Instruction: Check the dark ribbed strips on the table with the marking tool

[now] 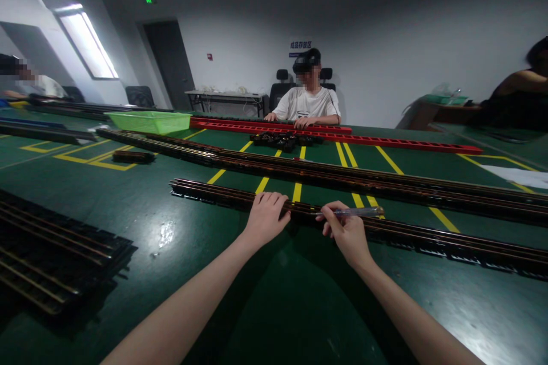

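Note:
My left hand (268, 217) rests over a long black strip with copper-coloured rails (428, 235), its fingers curled over the far edge. This strip runs across the green table in front of me, from left of centre to the right edge. In my right hand (349, 232) is a screwdriver (359, 212) with a clear handle, pinched between thumb and fingers. Its handle end points right, and its tip is close to the strip, just right of my left hand. Whether the tip touches the strip I cannot tell.
Beyond lies a longer row of similar strips (265, 166). More strips are stacked at left (64, 251), near a short piece (132, 157). A green basket (149, 122), small black parts (285, 141) and red rails (406, 144) lie farther back. A co-worker (308, 104) sits opposite.

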The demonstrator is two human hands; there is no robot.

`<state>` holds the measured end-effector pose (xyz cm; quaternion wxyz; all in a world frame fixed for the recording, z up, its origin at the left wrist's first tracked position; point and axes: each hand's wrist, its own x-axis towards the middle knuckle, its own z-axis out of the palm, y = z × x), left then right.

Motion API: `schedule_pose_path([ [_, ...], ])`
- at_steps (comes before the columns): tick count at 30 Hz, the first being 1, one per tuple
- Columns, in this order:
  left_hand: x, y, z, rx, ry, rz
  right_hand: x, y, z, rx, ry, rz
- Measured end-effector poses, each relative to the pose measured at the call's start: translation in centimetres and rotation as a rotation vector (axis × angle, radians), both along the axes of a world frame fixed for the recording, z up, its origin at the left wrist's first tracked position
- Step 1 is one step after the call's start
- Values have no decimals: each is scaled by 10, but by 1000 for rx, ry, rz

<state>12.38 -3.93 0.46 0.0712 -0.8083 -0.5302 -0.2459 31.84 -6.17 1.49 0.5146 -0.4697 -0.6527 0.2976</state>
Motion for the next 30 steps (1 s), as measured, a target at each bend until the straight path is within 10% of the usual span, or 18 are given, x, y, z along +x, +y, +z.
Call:
schedule_pose_path([
  [30, 1, -1, -2, 67, 35, 31, -1, 1, 0, 21, -19, 50],
])
